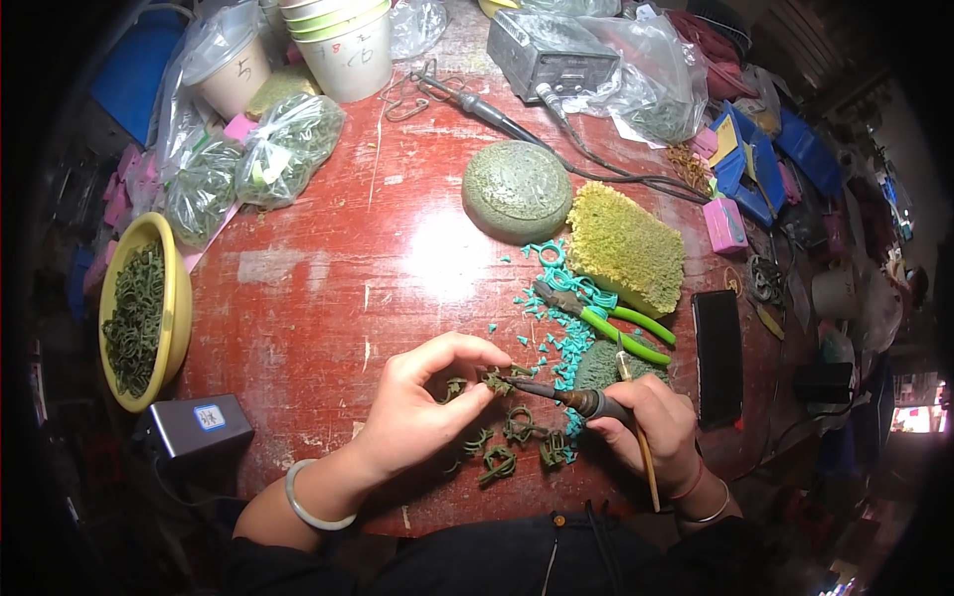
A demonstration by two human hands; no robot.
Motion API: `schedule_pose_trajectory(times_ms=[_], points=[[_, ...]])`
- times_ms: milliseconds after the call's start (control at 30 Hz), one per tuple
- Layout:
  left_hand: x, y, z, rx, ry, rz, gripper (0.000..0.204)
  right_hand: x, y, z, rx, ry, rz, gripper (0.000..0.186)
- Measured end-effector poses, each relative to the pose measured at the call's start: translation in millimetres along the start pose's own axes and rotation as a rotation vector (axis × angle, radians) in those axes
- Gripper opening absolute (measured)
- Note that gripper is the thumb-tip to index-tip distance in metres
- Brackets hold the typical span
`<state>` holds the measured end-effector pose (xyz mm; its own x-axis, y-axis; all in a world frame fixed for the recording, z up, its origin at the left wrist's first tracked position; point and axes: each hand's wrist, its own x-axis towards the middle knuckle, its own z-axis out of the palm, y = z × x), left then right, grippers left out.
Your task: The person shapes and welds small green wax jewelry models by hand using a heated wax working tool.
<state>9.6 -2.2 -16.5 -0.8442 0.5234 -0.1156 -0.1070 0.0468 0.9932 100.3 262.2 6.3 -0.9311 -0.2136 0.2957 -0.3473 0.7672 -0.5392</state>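
My left hand (417, 397) pinches a small dark green ring-shaped piece (497, 381) between thumb and fingertips. A hot-tip pen like a soldering iron (590, 401) is in my right hand (658, 429), its tip touching or very close to that piece. The same hand also keeps a slim wooden-handled tool (644, 452) between its fingers, pointing up. Below my hands several more dark green ring pieces (499, 461) lie on the table. Turquoise bits and rings (571, 360) are scattered just beyond the pen.
Green-handled cutters (626, 336), a yellow-green sponge block (628, 248) and a round stone-like disc (517, 191) sit beyond my right hand. A phone (716, 358) lies right. A yellow bowl of green pieces (181, 333) and a grey box (202, 427) stand left; a power unit (552, 58) is behind.
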Motion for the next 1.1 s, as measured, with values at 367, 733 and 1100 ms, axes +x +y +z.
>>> schedule_pose_trajectory(times_ms=[367, 733, 1100], points=[[0, -5, 1, 0.031, 0.000, 0.048, 0.029, -1, 0, -1, -0.006, -0.022, 0.010, 0.028], [-1, -6, -3, 0.043, 0.017, 0.088, 0.029, 3, -2, 2, 0.001, -0.020, -0.001, 0.028], [7, -11, -12, -0.143, 0.066, -0.170, 0.027, -7, 18, -4, 0.019, 0.196, -0.033, 0.026]])
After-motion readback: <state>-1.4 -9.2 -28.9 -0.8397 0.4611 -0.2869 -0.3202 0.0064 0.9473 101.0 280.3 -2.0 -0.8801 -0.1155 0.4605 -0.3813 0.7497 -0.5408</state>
